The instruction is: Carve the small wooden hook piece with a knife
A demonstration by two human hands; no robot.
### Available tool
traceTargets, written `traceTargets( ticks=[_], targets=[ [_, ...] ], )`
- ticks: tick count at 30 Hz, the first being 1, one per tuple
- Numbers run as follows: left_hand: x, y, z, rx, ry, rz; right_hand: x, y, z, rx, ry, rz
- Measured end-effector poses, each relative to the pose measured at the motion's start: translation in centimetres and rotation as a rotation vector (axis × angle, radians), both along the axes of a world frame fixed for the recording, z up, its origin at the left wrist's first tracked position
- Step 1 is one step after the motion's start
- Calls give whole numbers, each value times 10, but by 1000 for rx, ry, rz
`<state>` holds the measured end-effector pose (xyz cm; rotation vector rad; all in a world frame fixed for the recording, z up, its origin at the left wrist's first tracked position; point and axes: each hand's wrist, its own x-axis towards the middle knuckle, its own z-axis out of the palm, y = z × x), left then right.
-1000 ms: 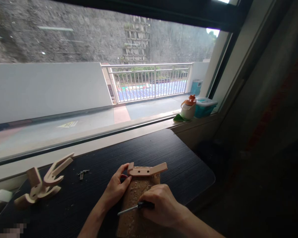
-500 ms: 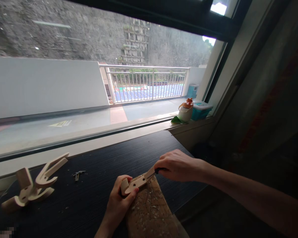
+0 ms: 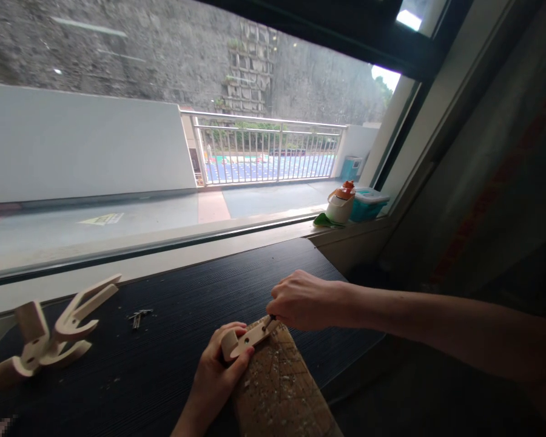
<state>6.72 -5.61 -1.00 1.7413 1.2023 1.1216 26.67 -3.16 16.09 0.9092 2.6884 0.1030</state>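
Observation:
My left hand (image 3: 222, 364) is closed round the curled end of a pale wooden hook (image 3: 253, 337), pressing it onto a worn wooden block (image 3: 282, 388). The hook has two dark round holes along its flat side. My right hand (image 3: 295, 298) grips what looks like a thin screwdriver (image 3: 270, 319); its dark handle is mostly hidden in the fingers. The shaft slants down to the hook's upper hole. Whether a screw sits in that hole cannot be made out.
More wooden hooks (image 3: 50, 337) lie at the left of the black table (image 3: 186, 291), beside a small pile of metal screws or nails (image 3: 139, 317). On the window sill stand a white bottle with an orange top (image 3: 340, 205), a teal box (image 3: 367, 204) and something green (image 3: 328, 221).
My right hand has moved left and slightly up, and the tool now stands more steeply at the upper hole. My left hand still holds the hook on the block.

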Motion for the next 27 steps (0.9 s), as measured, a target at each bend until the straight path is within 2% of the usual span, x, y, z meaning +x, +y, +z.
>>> traceTargets(
  ticks=[6, 10, 12, 15, 18, 20, 23, 25, 27],
  targets=[
    [-1, -1, 1, -4, 7, 6, -22, 0, 9, -18, -142, 172],
    [-1, -2, 4, -54, 21, 31, -43, 9, 7, -63, -157, 213],
    [-1, -2, 5, -66, 26, 24, -44, 17, 4, -94, -129, 162],
    [0, -1, 7, -60, 15, 14, -36, 23, 1, -138, -77, -49],
    [3, -6, 12, -60, 7, 36, -29, 19, 2, -123, -24, -150],
    [3, -16, 14, -58, 17, 88, -33, 12, 2, -87, -16, -159],
    [-5, -46, 11, -60, 20, 182, -46, -4, 1, -59, -4, -112],
    [-17, -73, 5, -99, -34, 156, -55, -14, 0, -56, 6, -43],
    [-31, -96, 0, -231, -168, 113, -63, -24, -1, -49, 9, 31]
  ],
)
